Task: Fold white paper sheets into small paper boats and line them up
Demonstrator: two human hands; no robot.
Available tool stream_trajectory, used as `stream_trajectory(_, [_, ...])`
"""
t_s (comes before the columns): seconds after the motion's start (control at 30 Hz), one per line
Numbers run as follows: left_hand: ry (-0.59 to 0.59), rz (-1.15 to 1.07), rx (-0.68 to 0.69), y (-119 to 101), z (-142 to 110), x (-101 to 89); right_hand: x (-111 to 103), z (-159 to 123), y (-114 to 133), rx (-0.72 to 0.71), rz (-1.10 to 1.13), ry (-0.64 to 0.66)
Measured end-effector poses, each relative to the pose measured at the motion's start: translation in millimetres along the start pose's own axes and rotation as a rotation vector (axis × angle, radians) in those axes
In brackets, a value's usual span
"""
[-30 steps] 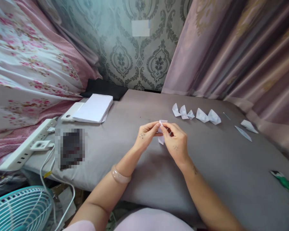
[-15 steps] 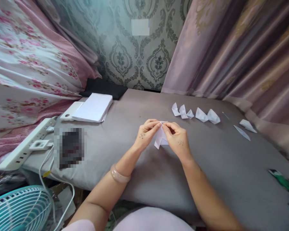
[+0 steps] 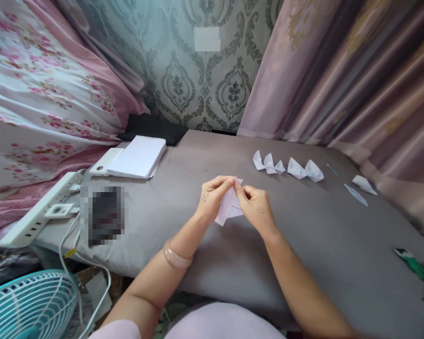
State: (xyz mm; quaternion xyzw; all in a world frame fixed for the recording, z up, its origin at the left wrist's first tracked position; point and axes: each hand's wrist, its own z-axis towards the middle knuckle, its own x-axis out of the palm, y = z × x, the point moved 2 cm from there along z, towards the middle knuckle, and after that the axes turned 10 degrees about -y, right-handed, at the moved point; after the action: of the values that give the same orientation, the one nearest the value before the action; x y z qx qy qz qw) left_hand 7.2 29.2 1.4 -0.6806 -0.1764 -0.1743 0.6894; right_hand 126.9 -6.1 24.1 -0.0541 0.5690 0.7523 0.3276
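Observation:
A folded sheet of paper [image 3: 227, 207], pale and partly creased, is held up between both hands above the grey-covered table. My left hand [image 3: 214, 197] pinches its upper left part, thumb against fingers. At the top edge my right hand [image 3: 255, 203] grips the same sheet with thumb and curled fingers, close to the left fingertips. The paper's lower end hangs below the hands, and its upper part is mostly hidden by the fingers. Beyond the right hand stand several folded white paper shapes [image 3: 296, 168] in a row.
A stack of white paper [image 3: 137, 157] lies at the back left on a white box. A power strip [image 3: 38, 212] with cables and a blurred dark object [image 3: 106, 215] sit at left. A fan [image 3: 31, 306] stands lower left. A green-handled tool [image 3: 415, 266] lies right.
The folded paper has tilted, its lower end swinging left and toward me. Both hands have shifted slightly left and keep their grip on it.

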Motion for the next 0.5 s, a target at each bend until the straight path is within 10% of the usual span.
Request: stream_trajectory(0.5, [-0.056,-0.123,-0.196,6.7,0.6,2.1,2.5,1.8,-9.0,0.232,0.472,0.033])
